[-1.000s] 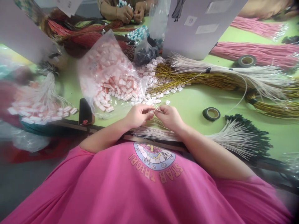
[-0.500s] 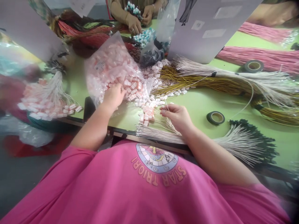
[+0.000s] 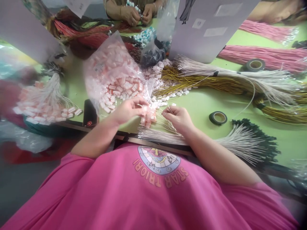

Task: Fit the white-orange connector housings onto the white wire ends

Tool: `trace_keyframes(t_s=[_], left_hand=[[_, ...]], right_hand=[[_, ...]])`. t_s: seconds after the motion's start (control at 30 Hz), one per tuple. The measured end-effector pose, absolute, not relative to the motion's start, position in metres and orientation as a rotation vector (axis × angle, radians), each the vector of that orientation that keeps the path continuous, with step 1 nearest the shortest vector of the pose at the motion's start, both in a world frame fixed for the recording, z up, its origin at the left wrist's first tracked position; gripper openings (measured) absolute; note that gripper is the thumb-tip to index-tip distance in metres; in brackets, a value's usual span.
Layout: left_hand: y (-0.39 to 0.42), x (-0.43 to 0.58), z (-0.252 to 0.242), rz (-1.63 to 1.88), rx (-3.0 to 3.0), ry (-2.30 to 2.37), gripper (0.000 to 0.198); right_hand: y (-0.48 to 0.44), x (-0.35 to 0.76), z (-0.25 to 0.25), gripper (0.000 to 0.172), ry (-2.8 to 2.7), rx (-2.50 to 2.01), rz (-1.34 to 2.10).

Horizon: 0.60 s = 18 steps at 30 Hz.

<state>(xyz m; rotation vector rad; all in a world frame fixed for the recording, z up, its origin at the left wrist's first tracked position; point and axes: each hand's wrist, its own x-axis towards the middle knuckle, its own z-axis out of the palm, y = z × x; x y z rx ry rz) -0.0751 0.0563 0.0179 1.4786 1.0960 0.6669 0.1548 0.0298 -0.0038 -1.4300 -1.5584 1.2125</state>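
Observation:
My left hand [image 3: 128, 111] is closed in a pinch, with a small, blurred pink-and-white connector housing at its fingertips. Just under those fingertips, a cluster of connector housings [image 3: 148, 119] with thin wires lies near the table's front edge. Facing it from the right, my right hand [image 3: 178, 118] pinches a thin white wire between thumb and forefinger. Beneath my right hand runs a bundle of white wires [image 3: 163, 136], fanning out at the right to dark green ends. Behind my left hand, a clear plastic bag [image 3: 105, 59] spills loose pink-and-white housings [image 3: 126, 86].
Black tape rolls [image 3: 218, 118] and yellow-brown wires [image 3: 203, 83] lie on the green table at right. A grey-lilac panel [image 3: 199, 35] stands behind. Finished-looking wires with housings [image 3: 45, 105] hang over the left edge. Across the table, a co-worker's hands [image 3: 137, 14] handle small parts.
My left hand has moved from the loose housings at the bag's mouth rightward and nearer to me, close to my right hand. My right hand keeps its pinch on the wire.

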Motion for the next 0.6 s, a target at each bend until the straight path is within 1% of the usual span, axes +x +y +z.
trace_keyframes(t_s=[0.07,0.2,0.37,0.5,0.6], left_hand=[[0.046,-0.058,0.013,0.614,1.254,0.928,0.029],[0.042,-0.041,0.004,0.601,1.055,0.895,0.031],[0.044,-0.039,0.004,0.643,1.074,0.883,0.035],[0.042,-0.036,0.005,0.648,1.1,0.952,0.03],[0.042,-0.035,0.003,0.654,1.141,0.99,0.024]], right_hand=[[0.029,0.154,-0.004,0.02,-1.604,-1.443,1.174],[0.027,0.153,-0.006,0.025,-1.693,-1.482,1.09],[0.027,0.153,-0.006,0.027,-1.829,-1.467,1.051],[0.029,0.152,-0.006,0.027,-1.849,-1.46,1.07],[0.031,0.153,-0.003,0.025,-1.813,-1.467,1.166]])
